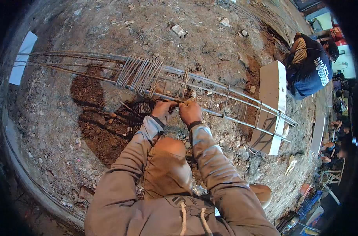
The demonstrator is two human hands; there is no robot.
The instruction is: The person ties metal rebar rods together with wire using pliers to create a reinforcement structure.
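A long rebar cage (236, 103) crosses in front of me, made of lengthwise steel bars with square stirrups spaced along its right part. Many stirrups are bunched together in a stack (139, 75) left of centre. My left hand (163, 109) is closed at the near lower bar, just right of that stack, with its fingers pinched. Close beside it, my right hand (190, 112) is also closed against the same bar, knuckles up. Whatever is between the fingers of either hand is too small or hidden to make out.
A pale block (272, 106) props up the cage's right end; another white block (23, 58) is under the bars at far left. A crouching person in a dark shirt (310, 67) is beyond the right block. Stones (179, 31) dot the rough dirt ground. More people sit at far right.
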